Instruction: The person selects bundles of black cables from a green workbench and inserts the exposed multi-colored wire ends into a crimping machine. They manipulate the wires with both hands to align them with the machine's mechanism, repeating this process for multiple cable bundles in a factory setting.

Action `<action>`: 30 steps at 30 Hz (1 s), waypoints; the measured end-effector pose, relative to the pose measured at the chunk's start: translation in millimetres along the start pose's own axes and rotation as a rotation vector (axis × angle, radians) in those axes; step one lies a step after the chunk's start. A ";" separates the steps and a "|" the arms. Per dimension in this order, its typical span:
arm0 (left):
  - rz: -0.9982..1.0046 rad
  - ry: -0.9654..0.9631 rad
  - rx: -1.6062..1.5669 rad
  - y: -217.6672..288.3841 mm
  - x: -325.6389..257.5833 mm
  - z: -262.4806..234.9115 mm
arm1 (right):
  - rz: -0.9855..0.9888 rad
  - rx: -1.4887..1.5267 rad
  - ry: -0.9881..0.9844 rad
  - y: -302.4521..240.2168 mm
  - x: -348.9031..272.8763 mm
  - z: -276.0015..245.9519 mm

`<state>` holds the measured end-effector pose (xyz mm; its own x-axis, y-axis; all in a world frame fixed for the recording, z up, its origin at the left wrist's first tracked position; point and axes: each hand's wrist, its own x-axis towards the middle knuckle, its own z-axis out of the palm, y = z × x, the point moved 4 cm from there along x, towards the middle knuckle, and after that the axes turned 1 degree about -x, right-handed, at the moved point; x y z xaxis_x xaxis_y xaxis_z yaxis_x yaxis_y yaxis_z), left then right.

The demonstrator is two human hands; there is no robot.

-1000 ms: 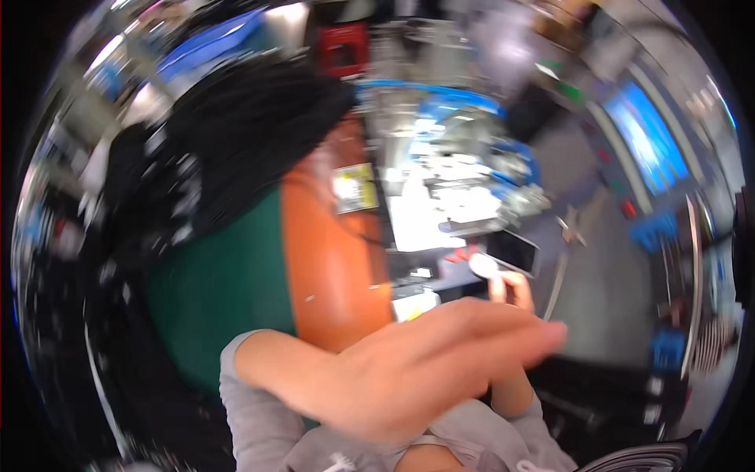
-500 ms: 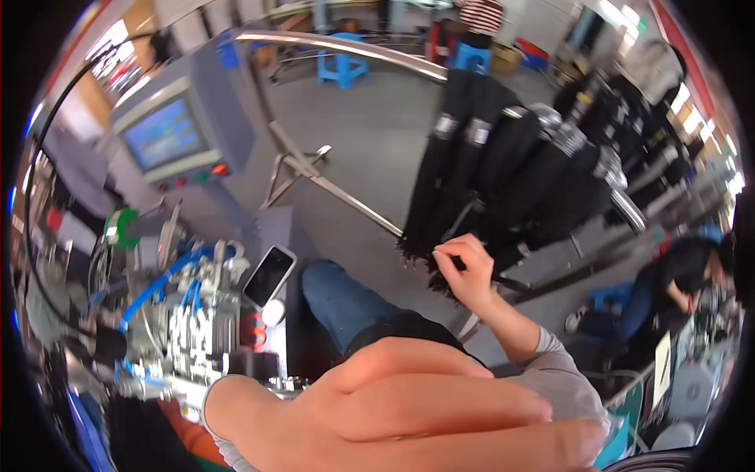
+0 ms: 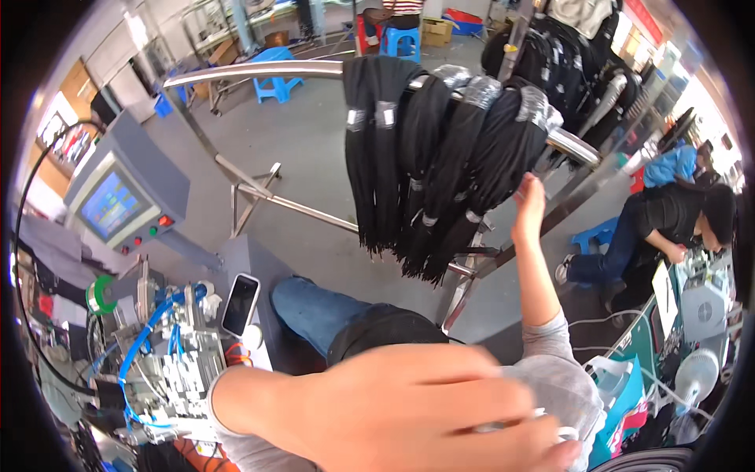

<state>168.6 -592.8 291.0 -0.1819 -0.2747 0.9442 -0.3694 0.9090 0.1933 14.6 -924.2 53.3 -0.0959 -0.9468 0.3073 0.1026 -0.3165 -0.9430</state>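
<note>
My left hand (image 3: pixel 409 409) fills the lower middle, close up and slightly blurred, fingers stretched to the right with gaps between them. Small white bits show between and beyond its fingers; what they belong to is hidden. Farther off, my right hand (image 3: pixel 531 206) is raised at the right edge of a bundle of long black cord-like strips (image 3: pixel 503 149). Its fingers are bunched together against that edge, and whatever they hold is too small to make out. Several such bundles hang over a chrome rail (image 3: pixel 259 69), some wrapped in clear plastic near the top.
On my left stand a machine (image 3: pixel 185 354) with blue tubes and a grey control box (image 3: pixel 130 189) with a lit screen. A phone (image 3: pixel 240 305) lies beside my leg. A person in black (image 3: pixel 668 220) sits at a bench on the right, near a white fan (image 3: pixel 698 374). Blue stools (image 3: pixel 271 75) stand behind the rail.
My right hand has moved up and right, from the bundles' lower ends to their right edge. My left hand stays low in front. The view has shifted, bringing the rail and bundles further left.
</note>
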 end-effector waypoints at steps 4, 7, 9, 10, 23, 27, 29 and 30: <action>-0.327 -0.118 0.189 26.0 -10.8 -25.3 | 0.027 -0.052 0.023 79.1 -36.3 -12.9; -0.349 -0.338 0.361 26.3 -7.6 -29.7 | 0.041 -0.148 -0.167 86.7 -81.2 12.0; -0.252 -0.448 0.407 -15.5 -32.9 -22.2 | 0.150 -0.293 -0.225 87.8 -95.0 15.1; -0.336 -0.460 0.446 -45.2 -49.7 -16.1 | 0.180 -0.314 -0.207 98.2 -97.1 14.6; -1.282 -0.258 -0.029 -150.9 -199.6 85.0 | -0.051 0.020 -0.317 -47.0 -40.6 23.4; -1.233 -0.350 0.031 -124.7 -181.8 73.1 | 0.370 0.724 -0.707 -121.1 -3.0 65.6; -1.192 -0.385 0.082 -115.8 -163.7 71.6 | 0.487 0.819 -0.660 -142.0 15.3 86.4; -1.172 -0.398 0.040 -116.9 -155.0 77.1 | 0.457 0.758 -0.624 -148.5 32.5 85.6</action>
<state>169.7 -680.7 101.4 0.0154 -0.9982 0.0587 -0.5223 0.0421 0.8517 81.0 -913.0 214.2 0.6058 -0.7793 0.1601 0.6070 0.3227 -0.7262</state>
